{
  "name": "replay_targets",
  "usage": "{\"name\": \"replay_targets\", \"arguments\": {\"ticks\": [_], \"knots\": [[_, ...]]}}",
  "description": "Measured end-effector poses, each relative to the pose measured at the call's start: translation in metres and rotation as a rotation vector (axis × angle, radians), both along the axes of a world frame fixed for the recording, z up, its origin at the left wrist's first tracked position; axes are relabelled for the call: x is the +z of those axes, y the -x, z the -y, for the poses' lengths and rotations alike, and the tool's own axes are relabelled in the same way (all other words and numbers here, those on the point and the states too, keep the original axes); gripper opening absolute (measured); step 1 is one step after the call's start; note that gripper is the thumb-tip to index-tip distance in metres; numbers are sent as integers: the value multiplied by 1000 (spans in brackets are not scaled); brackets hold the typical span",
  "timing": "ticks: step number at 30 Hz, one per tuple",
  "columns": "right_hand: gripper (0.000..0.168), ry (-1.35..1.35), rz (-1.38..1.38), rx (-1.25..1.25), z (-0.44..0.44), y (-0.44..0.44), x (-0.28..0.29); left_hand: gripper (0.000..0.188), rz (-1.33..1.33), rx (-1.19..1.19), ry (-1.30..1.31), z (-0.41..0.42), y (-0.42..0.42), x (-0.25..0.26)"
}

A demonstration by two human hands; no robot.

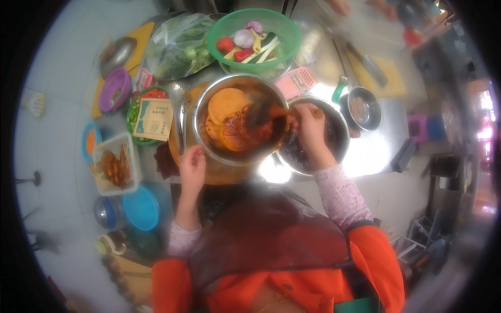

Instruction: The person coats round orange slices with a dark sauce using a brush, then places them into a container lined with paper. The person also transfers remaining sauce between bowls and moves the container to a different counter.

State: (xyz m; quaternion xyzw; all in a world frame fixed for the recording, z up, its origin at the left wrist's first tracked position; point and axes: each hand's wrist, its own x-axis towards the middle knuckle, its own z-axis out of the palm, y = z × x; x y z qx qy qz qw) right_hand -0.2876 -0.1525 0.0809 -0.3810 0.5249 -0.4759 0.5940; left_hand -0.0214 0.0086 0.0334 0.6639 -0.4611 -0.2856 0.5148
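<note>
My right hand (309,119) grips the handle of a sauce-coated brush (276,111), its dark head blurred over the food. Below it in a steel bowl (199,133) lie several round, flat yellow cakes (227,103). The front ones are coated in reddish-brown sauce. At the bowl's near left rim is my left hand (192,166), fingers curled; whether they pinch the rim, I cannot tell. A wide steel pan (344,144) holding dark sauce (297,152) stands right of the bowl, partly behind my right hand. Under the bowl shows a round wooden board (231,175).
Behind the bowl stands a green basket (291,41) of vegetables, beside bagged greens (176,47). A pink grater (296,81), small steel pot (370,123) and knife (368,64) lie right. Metal tongs (179,113) and a container of browned food (136,164) sit left. Another person's hands (340,6) are far off.
</note>
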Motion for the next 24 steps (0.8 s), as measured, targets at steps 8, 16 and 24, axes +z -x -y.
{"name": "replay_targets", "arguments": {"ticks": [8,16,24], "knots": [[11,-87,-93,24,0,22,-15,21,118,-109,4,30,22,9],[10,-48,-49,43,-21,3,-8,19,480,-343,-98,144,39,6],[13,49,125,-184,-46,81,12,15,509,-564,-519,187,46,-4]]}}
